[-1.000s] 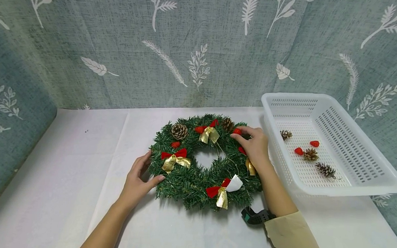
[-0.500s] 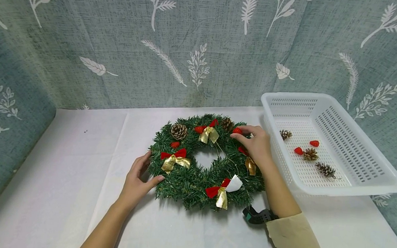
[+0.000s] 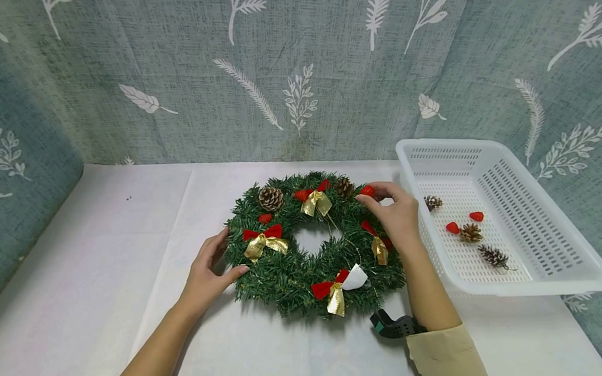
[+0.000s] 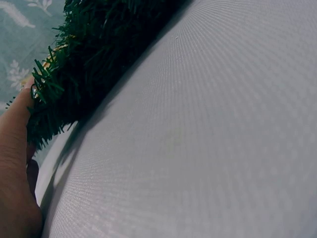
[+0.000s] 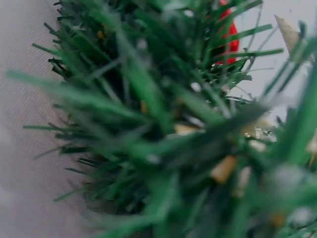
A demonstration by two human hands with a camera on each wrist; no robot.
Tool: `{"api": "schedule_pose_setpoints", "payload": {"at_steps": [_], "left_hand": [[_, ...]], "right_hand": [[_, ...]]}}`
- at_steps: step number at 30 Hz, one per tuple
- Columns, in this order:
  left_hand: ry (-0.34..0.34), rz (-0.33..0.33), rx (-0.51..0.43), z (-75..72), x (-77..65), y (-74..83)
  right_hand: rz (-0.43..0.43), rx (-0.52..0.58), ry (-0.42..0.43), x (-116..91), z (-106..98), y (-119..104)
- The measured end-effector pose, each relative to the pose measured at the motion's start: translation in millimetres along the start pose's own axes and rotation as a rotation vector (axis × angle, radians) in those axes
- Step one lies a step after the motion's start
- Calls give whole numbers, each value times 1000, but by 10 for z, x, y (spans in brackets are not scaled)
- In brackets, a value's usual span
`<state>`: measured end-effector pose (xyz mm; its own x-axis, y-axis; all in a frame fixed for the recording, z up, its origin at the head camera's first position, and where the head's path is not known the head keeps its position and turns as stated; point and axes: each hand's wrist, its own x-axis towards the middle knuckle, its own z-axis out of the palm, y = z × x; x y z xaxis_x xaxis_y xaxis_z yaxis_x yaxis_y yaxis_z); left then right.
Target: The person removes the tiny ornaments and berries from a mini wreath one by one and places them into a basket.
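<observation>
A green Christmas wreath (image 3: 281, 278) lies on the white cloth, carrying gold-and-red bows, pine cones and red berries. My left hand (image 3: 208, 274) grips its left edge, thumb on top and fingers round the outer side. In the left wrist view the hand (image 4: 15, 163) lies against the green tinsel (image 4: 94, 59). At the back right of the wreath, my right hand (image 3: 394, 210) pinches a red berry ornament (image 3: 367, 191) between thumb and fingers, close over the needles. Wreath needles (image 5: 148, 124) fill the right wrist view, hiding the right hand there.
A white perforated plastic basket (image 3: 531, 288) stands right of the wreath, close to the right forearm. It holds several pine cones (image 3: 470, 232) and red berries (image 3: 476, 216). A leaf-patterned grey-green curtain (image 3: 193, 91) hangs behind the table. A black strap (image 3: 396, 325) circles the right wrist.
My right hand has shifted slightly right and back, carrying the red berry ornament from the wreath's inner part toward its outer edge. My left hand keeps its grip in place.
</observation>
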<state>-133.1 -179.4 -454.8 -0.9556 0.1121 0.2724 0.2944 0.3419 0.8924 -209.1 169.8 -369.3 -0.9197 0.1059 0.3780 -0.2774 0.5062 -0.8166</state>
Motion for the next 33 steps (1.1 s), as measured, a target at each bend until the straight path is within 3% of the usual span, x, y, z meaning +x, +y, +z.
{"api": "schedule_pose_setpoints", "payload": {"at_steps": [8,20,33], "left_hand": [[5,7,5,1,-4,8],[1,2,11,-12,8,10],[3,5,8,-6,5,-3]], "right_hand": [[-22,29,55,18,-57,-33],[25,96,98,-6,-269,-217],[-116,157,174,-133,-375,-493]]}}
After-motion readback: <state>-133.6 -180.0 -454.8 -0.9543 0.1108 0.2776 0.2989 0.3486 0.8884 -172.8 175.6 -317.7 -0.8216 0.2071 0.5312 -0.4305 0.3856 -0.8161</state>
